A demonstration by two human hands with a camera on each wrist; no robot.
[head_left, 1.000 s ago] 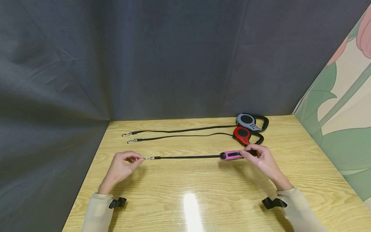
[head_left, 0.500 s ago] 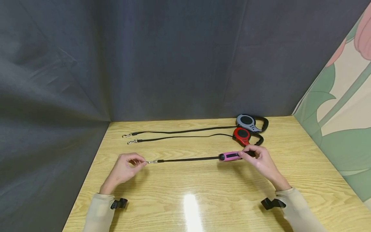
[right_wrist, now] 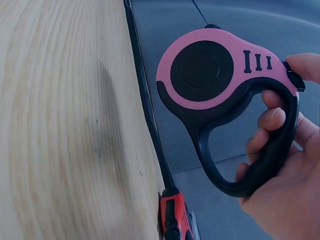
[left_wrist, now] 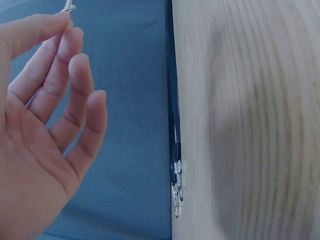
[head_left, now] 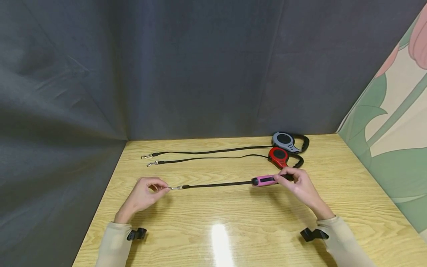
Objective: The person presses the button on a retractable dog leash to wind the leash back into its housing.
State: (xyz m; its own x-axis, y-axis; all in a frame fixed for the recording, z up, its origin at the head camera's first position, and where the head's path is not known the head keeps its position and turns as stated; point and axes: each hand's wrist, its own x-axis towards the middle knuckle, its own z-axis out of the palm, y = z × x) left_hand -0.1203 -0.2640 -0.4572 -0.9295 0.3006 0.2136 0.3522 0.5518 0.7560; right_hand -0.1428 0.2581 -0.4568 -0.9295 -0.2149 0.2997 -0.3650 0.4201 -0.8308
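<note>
My right hand [head_left: 298,184] grips the black handle of a pink retractable dog leash [right_wrist: 202,70]. Its fingers curl through the handle loop, and the thumb lies at the black button in the right wrist view. Between thumb and fingertips my left hand [head_left: 146,193] pinches the end of the metal clip [head_left: 175,188]. The black strap [head_left: 218,184] runs nearly straight from this clip to the pink casing, held above the table. In the left wrist view the clip shows only at the top edge, and the other fingers are loosely bent.
Farther back on the wooden table [head_left: 186,222] lie a red leash [head_left: 278,155] and a grey leash [head_left: 283,139]. Their straps stretch left, ending in metal clips [head_left: 152,163]. A dark curtain [head_left: 200,74] stands behind, and a floral panel [head_left: 393,122] borders the right.
My left hand has shifted slightly right and toward me with the clip, so the strap slants a little and its visible length is shorter. My right hand has barely moved.
</note>
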